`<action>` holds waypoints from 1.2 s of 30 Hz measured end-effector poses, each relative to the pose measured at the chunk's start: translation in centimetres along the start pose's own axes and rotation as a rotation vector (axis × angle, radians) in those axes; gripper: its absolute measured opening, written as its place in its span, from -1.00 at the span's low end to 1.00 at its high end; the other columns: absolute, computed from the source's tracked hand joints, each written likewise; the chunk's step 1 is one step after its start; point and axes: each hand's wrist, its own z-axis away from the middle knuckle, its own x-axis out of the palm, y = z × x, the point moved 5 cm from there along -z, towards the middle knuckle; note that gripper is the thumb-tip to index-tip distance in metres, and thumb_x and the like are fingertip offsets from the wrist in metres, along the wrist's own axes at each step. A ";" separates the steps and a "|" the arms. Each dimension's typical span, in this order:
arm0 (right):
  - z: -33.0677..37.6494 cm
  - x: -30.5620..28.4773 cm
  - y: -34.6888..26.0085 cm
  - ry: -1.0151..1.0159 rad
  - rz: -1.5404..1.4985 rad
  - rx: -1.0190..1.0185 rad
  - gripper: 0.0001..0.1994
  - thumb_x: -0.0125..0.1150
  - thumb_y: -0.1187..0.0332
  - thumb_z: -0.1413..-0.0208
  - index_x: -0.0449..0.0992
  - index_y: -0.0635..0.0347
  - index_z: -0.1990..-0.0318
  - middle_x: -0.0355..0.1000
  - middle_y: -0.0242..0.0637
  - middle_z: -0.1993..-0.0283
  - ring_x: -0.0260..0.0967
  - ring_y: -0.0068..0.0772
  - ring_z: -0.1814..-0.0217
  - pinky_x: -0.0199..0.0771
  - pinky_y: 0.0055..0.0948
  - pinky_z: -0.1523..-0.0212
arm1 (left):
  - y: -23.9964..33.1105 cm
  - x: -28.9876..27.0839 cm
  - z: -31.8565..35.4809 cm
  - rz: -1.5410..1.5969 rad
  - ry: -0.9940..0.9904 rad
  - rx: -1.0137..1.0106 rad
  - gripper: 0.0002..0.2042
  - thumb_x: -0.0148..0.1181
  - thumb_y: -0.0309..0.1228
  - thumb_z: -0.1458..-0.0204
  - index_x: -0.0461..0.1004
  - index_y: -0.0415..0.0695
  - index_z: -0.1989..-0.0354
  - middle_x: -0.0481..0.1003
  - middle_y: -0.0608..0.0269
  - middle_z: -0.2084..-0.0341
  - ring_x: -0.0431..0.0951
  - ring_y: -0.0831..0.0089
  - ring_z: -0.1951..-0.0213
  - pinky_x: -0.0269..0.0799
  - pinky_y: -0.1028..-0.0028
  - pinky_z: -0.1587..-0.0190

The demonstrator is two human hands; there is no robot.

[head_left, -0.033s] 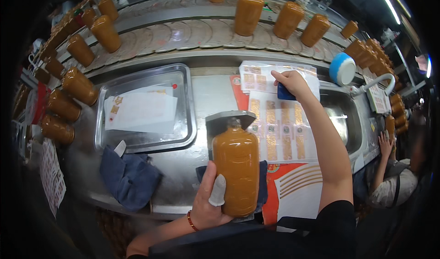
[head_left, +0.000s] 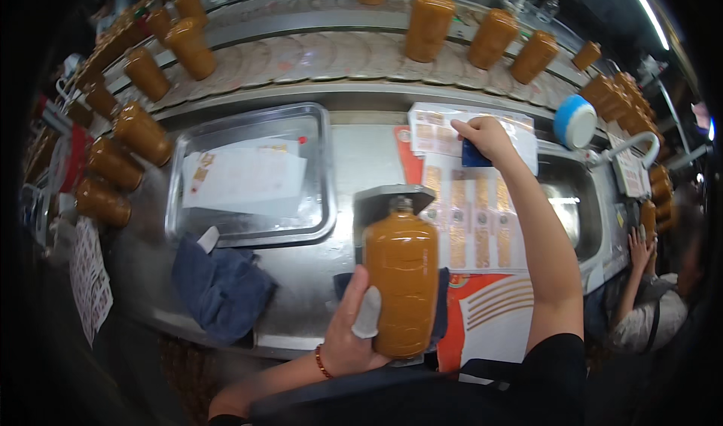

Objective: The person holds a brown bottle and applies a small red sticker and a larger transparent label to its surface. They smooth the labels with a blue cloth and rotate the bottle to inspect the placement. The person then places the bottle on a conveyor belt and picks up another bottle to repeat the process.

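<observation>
Far left, a curving conveyor [head_left: 316, 57] carries a line of amber bottles [head_left: 429, 25] round the station, and below it a steel tray [head_left: 320, 222] holds loose white sheets, with a dark blue cloth [head_left: 218, 287] bunched on the steel worktop [head_left: 354, 158] in front of it. Now the left hand [head_left: 354, 328]: fingers wrapped around the lower side of a big orange-brown bottle [head_left: 401, 283], holding it upright against a small metal stand [head_left: 392, 200], thumb in a white cot pressed on its face. Just right, sheets of gold labels [head_left: 471, 222] lie flat on the worktop. The right hand [head_left: 486, 136] reaches out over their far edge, fingers closed on a small dark blue piece [head_left: 474, 155], which looks like a pad or applicator, though that is hard to tell. It reads as the labelling step, bottle braced and a label being fetched. The next move probably calls for one label lifted cleanly and laid square on the bottle's face while the left hand steadies it. Far right, a blue-and-white roll [head_left: 576, 121] hangs, and another person's hand [head_left: 640, 249] rests at the worktop edge.
</observation>
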 end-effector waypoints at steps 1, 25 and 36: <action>-0.3 1.1 -2.2 -0.005 -0.030 -0.061 -0.49 0.33 -0.10 -0.20 0.69 0.27 0.42 0.48 -0.41 0.53 0.33 -0.55 0.49 0.35 -0.42 0.38 | 0.0 -0.4 0.1 0.015 -0.001 -0.017 0.31 0.63 -0.27 0.10 -0.42 -0.07 -0.61 -0.04 -0.27 -0.49 0.34 -0.09 -0.39 0.16 0.08 -0.46; -0.8 31.0 -44.2 -0.519 0.485 -0.720 -0.38 0.61 0.04 0.28 0.67 0.25 0.04 0.63 -0.01 0.06 0.59 0.00 -0.02 0.58 -0.21 -0.02 | -1.0 1.0 1.8 0.181 0.199 0.176 -0.18 0.50 -0.25 0.22 0.37 -0.47 -0.24 -0.07 -0.40 -0.47 -0.05 -0.32 -0.52 0.18 -0.02 -0.45; -3.0 31.8 -43.0 -0.595 0.180 -0.630 -0.70 0.62 0.22 0.30 0.66 0.14 0.41 0.61 -0.19 0.41 0.57 -0.23 0.35 0.58 -0.24 0.26 | -0.5 1.8 2.4 -0.064 0.263 0.219 -0.44 0.44 -0.07 0.21 0.64 -0.45 0.32 0.03 -0.47 -0.45 -0.09 -0.25 -0.55 0.08 0.05 -0.51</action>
